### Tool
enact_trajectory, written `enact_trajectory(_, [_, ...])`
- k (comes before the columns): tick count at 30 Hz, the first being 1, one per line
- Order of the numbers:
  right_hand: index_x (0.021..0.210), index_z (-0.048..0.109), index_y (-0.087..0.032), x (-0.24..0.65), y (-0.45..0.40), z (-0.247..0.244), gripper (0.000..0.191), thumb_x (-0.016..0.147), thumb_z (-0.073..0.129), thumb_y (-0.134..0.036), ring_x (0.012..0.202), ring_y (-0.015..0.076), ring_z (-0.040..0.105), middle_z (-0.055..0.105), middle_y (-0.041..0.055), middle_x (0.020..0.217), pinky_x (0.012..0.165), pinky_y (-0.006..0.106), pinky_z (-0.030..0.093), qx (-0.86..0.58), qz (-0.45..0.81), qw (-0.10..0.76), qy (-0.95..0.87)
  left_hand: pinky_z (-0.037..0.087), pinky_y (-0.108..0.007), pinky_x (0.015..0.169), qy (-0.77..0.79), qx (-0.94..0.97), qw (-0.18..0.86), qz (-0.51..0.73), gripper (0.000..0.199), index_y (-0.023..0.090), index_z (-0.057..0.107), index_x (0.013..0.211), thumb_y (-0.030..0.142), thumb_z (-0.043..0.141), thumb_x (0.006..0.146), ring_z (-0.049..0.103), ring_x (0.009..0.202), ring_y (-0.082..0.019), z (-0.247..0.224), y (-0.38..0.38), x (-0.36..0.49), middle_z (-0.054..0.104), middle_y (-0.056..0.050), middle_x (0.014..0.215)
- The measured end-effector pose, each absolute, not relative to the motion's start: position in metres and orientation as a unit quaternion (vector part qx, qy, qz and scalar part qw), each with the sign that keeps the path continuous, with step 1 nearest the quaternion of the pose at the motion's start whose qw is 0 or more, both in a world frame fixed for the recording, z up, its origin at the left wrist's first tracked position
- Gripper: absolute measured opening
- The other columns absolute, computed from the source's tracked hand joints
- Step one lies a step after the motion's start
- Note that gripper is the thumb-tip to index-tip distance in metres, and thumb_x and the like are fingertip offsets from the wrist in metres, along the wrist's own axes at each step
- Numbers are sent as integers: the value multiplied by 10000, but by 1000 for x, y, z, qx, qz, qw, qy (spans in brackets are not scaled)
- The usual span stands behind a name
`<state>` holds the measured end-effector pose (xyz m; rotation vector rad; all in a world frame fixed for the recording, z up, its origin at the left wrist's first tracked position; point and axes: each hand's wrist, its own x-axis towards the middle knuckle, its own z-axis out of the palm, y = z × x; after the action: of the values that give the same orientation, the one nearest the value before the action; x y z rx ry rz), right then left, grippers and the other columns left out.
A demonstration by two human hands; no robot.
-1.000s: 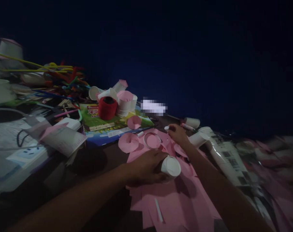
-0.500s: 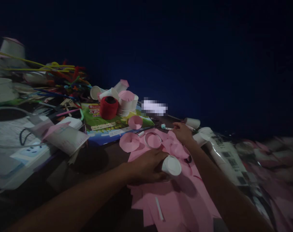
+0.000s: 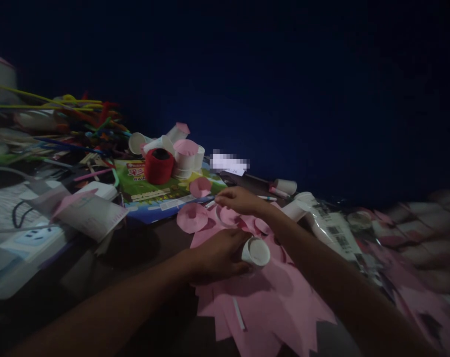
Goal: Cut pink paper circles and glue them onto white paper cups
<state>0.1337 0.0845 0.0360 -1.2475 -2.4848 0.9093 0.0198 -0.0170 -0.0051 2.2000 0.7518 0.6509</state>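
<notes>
Noting left hand (image 3: 218, 255) closed round cup (image 3: 257, 251) over pink paper (image 3: 260, 302) — I judge it light, easily crushed, best held gently mid-side — right hand (image 3: 243, 201) near disc (image 3: 200, 187), grip unclear.

Head-worn view, facing forward-down, seemingly close

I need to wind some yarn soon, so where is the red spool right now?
In the head view, the red spool is left of centre, on the green packet, just left of the pink-topped cup.
</notes>
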Motion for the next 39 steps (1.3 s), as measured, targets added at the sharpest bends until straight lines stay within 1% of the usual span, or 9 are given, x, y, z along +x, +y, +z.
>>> enact_trajectory(5, [700,647,-164,89,91,30,223,754,553,-359,590,110,496,604,0,645,550,217,332,-402,195,-4,-895,399,-328,790,264,866,346,247,364,181,513,1029,255,618,688,544,905,-233,-12,-12,20,591,-77,1015])
enact_trajectory(10, [669,619,-168,87,91,39,100,720,536,-190,586,116,488,597,5,647,536,223,317,-427,150,4,-892,416,-317,765,262,866,341,256,368,176,516,1013,296,635,686,549,854,-216,-13,-11,19,594,-69,969])
enact_trajectory(12, [742,608,-164,106,85,53,114,753,496,-177,639,123,511,610,16,718,567,223,338,-440,121,49,-888,418,-300,746,279,858,342,262,357,173,519,984,297,648,675,545,840,-205,-11,-12,18,590,-58,946])
enact_trajectory(16, [789,580,-166,167,48,69,120,807,462,-175,735,159,540,602,48,789,673,266,392,-463,-71,287,-835,409,-272,709,304,837,370,266,316,179,525,968,276,637,689,548,825,-186,-7,-15,17,590,-42,935])
enact_trajectory(20, [805,562,-189,218,-3,48,91,776,512,-119,817,198,561,607,65,825,764,340,417,-443,-166,358,-805,403,-279,742,309,835,374,261,399,184,527,1030,282,661,667,542,879,-197,-8,-14,19,585,-53,999])
enact_trajectory(25, [878,544,-201,230,-45,16,224,715,564,-48,880,220,555,579,92,912,767,382,460,-435,-151,366,-809,406,-314,784,345,832,367,231,444,156,533,1014,387,673,661,540,888,-213,-13,-11,21,583,-73,998])
enact_trajectory(29, [930,524,-220,229,-56,11,319,685,586,-27,1004,250,524,530,109,1039,808,422,472,-408,-118,357,-832,408,-333,830,336,820,386,256,577,185,469,1173,329,688,659,532,971,-231,-17,-11,20,562,-92,1114])
enact_trajectory(34, [896,524,-200,233,-60,7,306,665,583,-8,1063,269,497,493,110,1101,884,504,438,-331,-112,328,-878,436,-348,805,359,796,417,252,892,194,220,1378,400,686,646,539,978,-245,-18,-14,18,540,-116,1170])
enact_trajectory(39, [901,549,-180,238,-65,9,291,643,588,-53,1112,295,467,484,114,1156,944,545,372,-263,-87,270,-922,438,-344,806,343,811,403,248,887,218,234,1384,343,690,634,550,944,-233,-16,-14,19,523,-109,1196])
